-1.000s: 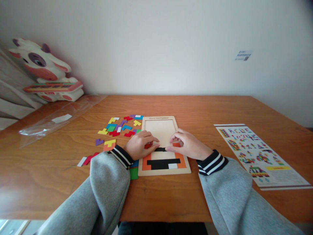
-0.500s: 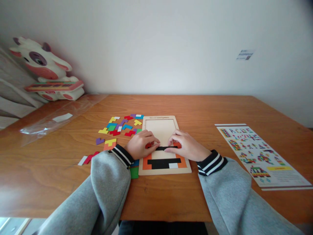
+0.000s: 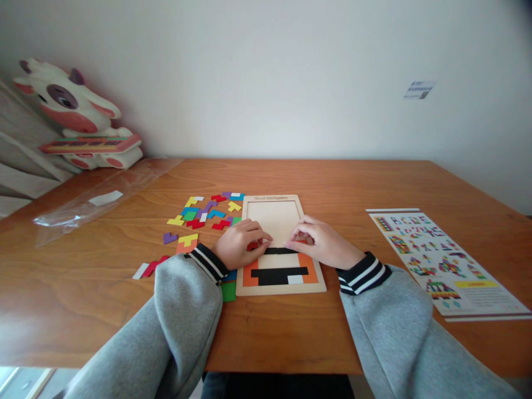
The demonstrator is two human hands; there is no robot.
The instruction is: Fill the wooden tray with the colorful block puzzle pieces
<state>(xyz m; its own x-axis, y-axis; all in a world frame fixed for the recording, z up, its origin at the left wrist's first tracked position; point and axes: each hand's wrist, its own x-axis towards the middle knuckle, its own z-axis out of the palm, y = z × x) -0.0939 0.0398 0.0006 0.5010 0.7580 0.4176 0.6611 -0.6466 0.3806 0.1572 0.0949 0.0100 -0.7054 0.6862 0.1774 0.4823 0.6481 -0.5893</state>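
Board (image 3: 274, 213) of pale wood is laid on the brown table (image 3: 286, 332), with the far part of its recess uncovered. Across the middle of the board an upper black strip (image 3: 282, 251) is set; nearer its front edge a lower black shape (image 3: 279, 273) is seen, bordered by a small white piece (image 3: 295, 279) and by orange pieces (image 3: 307, 264) at the board's sides.

Over the board's left edge the left hand (image 3: 241, 245) is held, its fingers curled and its thumb and index tips brought close together at the left end of the upper strip. Over the board's right edge the right hand (image 3: 324, 242) is held, thumb and index likewise nearly joined by the strip's right part. Whether anything is pinched by either hand cannot be told. A red piece (image 3: 252, 246) on the board is partly hidden by the left hand.

Left of the board, loose coloured pieces (image 3: 190, 216) are scattered, and a green piece (image 3: 228, 292) is placed just beside its near left corner. Well left of the board a clear plastic bag (image 3: 70, 223) is spread, with a cow-shaped toy (image 3: 93, 149) stood beyond. To the board's right a printed sheet (image 3: 440, 255) is laid flat
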